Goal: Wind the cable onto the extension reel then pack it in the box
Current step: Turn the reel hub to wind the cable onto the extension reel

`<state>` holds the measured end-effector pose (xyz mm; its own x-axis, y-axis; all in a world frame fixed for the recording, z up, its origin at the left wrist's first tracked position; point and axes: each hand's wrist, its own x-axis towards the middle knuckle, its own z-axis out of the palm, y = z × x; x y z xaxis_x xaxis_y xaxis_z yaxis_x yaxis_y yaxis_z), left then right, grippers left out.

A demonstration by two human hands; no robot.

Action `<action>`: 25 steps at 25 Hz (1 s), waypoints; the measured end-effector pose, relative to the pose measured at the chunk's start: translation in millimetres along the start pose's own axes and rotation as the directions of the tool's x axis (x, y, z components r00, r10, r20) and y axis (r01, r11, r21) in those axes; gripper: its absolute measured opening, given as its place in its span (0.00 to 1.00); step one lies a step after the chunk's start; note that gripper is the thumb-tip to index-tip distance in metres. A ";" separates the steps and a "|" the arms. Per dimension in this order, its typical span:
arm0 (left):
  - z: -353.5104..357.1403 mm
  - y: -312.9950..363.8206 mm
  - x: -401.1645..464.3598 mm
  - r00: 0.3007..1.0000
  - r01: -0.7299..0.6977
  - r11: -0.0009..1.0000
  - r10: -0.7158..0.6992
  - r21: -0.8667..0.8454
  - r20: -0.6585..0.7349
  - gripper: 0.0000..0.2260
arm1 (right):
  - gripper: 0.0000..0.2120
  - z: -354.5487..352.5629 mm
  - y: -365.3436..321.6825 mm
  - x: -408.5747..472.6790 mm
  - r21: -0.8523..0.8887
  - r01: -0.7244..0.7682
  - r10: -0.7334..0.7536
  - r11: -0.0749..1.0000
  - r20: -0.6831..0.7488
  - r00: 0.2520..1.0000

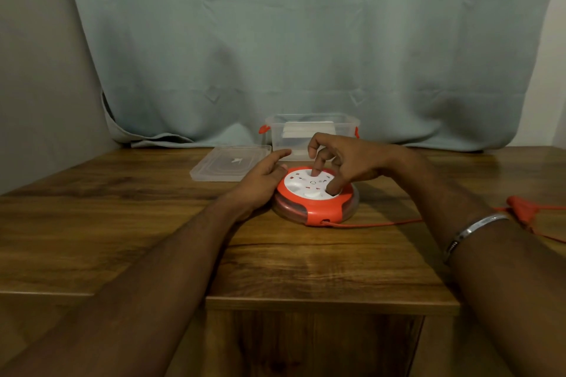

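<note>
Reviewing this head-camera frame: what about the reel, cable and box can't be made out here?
- Cable: its far end runs off the right edge past the plug, so the unwound length is unknown.
- Reel: the right hand covers part of the white face; the socket markings are too small to read.
- Left hand: its grip on the reel's far side is hidden.
- Box: the white contents are blurred.

Dim, warm light is cast from above; soft shadows are thrown right of the hands (337,162), and edges are bent by wide-angle distortion
</note>
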<state>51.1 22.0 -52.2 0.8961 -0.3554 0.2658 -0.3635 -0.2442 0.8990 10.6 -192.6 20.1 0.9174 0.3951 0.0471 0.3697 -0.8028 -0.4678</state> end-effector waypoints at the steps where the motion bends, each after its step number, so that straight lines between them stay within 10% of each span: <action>1: -0.2 0.1 -0.2 1.000 0.001 1.000 -0.001 0.000 -0.002 0.18 | 0.30 0.6 0.5 -0.3 -0.010 -0.003 0.003 1.000 -0.006 1.000; 25: -0.5 -4.0 2.0 1.000 -0.015 1.000 0.015 -0.019 0.005 0.17 | 0.15 13.4 -9.8 5.8 -0.120 0.101 -0.119 0.988 -0.154 0.981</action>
<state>54.5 22.7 -55.1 0.8893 -0.3632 0.2778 -0.3721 -0.2215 0.9014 10.3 -176.5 13.1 0.8787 0.4141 0.2375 0.4752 -0.8068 -0.3512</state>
